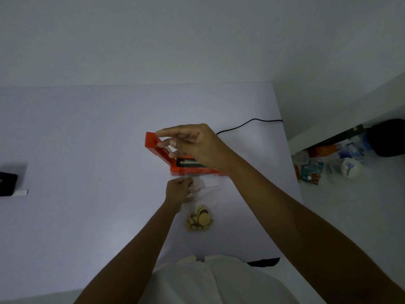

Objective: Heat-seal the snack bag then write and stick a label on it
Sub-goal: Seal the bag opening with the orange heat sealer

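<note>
Two hands over the table. Snack bag lies flat near the person, biscuits at its near end. Left hand grip pinches the bag's top edge, just beside the orange heat sealer. Right hand, fingers loosely spread, touches the sealer's raised lid.

Bare forearms, no sleeves in view, white garment over the torso

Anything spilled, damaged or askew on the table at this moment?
Nothing stands out. The orange heat sealer has its lid raised under the right hand; the left hand holds the clear snack bag just in front of it. The snacks sit inside the bag, none loose on the table.
</note>
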